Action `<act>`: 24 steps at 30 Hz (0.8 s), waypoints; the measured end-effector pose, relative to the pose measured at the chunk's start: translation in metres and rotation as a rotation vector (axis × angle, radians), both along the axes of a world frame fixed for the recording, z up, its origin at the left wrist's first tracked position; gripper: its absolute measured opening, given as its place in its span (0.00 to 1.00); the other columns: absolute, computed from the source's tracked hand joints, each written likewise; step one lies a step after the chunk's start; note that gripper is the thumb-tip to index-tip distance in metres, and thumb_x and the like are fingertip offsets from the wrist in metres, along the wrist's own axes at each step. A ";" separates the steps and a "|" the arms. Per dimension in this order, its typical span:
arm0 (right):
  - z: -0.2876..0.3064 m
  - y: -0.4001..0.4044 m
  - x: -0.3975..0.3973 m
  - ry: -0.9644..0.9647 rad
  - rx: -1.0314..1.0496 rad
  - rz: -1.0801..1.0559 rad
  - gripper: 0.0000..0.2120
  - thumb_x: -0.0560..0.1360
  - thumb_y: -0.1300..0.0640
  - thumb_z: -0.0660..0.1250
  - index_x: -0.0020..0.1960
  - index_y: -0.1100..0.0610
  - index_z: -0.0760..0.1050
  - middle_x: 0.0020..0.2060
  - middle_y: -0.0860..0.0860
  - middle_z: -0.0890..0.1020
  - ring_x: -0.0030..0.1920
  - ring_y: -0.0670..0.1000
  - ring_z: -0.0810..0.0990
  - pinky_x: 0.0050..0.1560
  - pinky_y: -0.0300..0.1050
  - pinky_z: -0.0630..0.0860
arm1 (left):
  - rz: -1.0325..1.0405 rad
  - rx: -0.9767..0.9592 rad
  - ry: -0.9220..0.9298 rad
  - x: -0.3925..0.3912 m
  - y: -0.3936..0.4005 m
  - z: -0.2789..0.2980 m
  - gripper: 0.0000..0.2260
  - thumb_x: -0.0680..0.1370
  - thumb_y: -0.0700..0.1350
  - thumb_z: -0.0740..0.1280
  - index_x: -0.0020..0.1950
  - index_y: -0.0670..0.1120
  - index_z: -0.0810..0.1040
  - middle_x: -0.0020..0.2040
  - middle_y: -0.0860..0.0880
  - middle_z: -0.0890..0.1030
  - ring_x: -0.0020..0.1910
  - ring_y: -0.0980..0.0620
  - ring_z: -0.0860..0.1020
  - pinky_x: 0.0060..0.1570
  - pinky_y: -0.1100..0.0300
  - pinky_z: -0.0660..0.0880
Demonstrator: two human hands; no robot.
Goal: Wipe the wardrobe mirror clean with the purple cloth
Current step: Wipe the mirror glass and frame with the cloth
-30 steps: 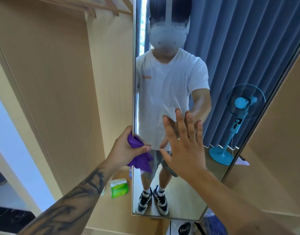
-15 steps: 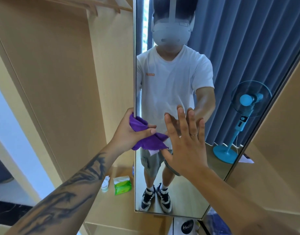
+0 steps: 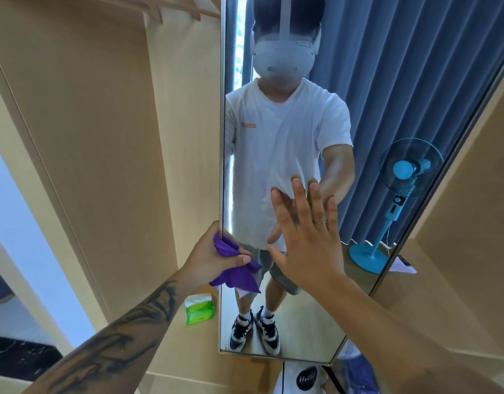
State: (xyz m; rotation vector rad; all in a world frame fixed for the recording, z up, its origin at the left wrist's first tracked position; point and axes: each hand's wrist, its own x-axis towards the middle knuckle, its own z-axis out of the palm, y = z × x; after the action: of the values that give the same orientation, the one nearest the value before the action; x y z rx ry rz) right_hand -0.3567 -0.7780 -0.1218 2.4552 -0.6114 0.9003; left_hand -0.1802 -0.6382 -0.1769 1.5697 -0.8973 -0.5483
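Left hand (image 3: pixel 213 258) grips the bunched purple cloth (image 3: pixel 236 270) against the mirror (image 3: pixel 284 314) at its left edge. Right hand (image 3: pixel 307 240), at 3 o'clock of the cloth, lies flat on the glass, fingers straight. Green packet (image 3: pixel 200 308) sits at 7 o'clock.

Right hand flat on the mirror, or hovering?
Touching. In the head view the right hand lies open, its fingertips meeting their own reflection on the mirror with no gap.

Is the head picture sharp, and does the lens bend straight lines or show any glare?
Head view: mostly sharp; the wide lens bows the mirror edges and wardrobe panels; daylight glares in a strip at the mirror's top left; the purple cloth and both hands show no motion blur.
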 end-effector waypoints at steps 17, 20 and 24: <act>-0.006 -0.003 0.004 -0.061 0.003 0.032 0.48 0.76 0.45 0.72 0.86 0.52 0.48 0.84 0.60 0.43 0.84 0.64 0.40 0.80 0.70 0.50 | 0.038 -0.324 -0.138 0.006 -0.015 0.158 0.25 0.70 0.41 0.82 0.54 0.54 0.69 0.58 0.38 0.83 0.55 0.46 0.87 0.51 0.55 0.83; -0.006 -0.004 0.005 -0.047 0.019 0.032 0.49 0.77 0.43 0.72 0.86 0.52 0.46 0.84 0.59 0.41 0.83 0.64 0.39 0.80 0.70 0.49 | 0.003 -0.218 -0.063 0.004 -0.014 0.122 0.29 0.70 0.39 0.81 0.62 0.43 0.67 0.55 0.40 0.86 0.54 0.48 0.87 0.51 0.58 0.83; -0.006 -0.003 0.008 -0.020 0.034 0.012 0.51 0.75 0.40 0.72 0.86 0.52 0.45 0.84 0.59 0.39 0.83 0.65 0.37 0.80 0.69 0.43 | -0.070 -0.051 -0.004 0.008 -0.006 0.059 0.32 0.66 0.40 0.83 0.61 0.40 0.67 0.53 0.45 0.87 0.56 0.46 0.86 0.55 0.52 0.81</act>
State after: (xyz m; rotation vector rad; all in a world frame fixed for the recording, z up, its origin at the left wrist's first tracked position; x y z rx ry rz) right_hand -0.3483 -0.7812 -0.1280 2.4855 -0.6244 0.9276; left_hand -0.1726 -0.6439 -0.1179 1.4983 -0.9647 -0.5677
